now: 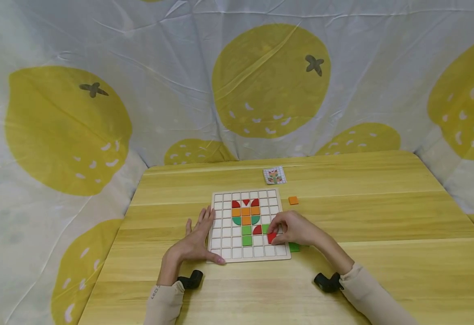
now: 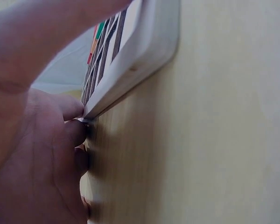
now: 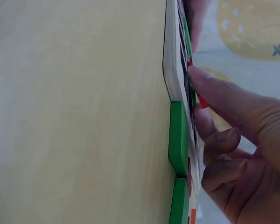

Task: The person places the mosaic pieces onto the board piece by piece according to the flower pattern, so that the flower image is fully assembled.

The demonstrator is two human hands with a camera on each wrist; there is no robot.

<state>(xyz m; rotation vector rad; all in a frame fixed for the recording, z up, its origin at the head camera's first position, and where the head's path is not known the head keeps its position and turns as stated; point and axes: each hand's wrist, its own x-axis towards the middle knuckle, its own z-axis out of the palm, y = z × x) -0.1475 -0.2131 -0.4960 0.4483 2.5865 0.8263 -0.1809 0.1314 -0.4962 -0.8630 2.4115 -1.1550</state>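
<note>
Right grip (image 1: 295,228) pinches a red tile (image 1: 271,237) at the partly tiled board (image 1: 226,243), left grip (image 1: 192,241) spread against it.

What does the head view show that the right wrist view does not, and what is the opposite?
Only the head view: the flower picture on the small pattern card, and the whole tile flower design laid out from above.

Only the right wrist view: the inner side of the right hand's curled lower fingers.

Both: the right hand pinching a red tile, the left hand, the grid board, and green tile material beside the board's edge.
</note>
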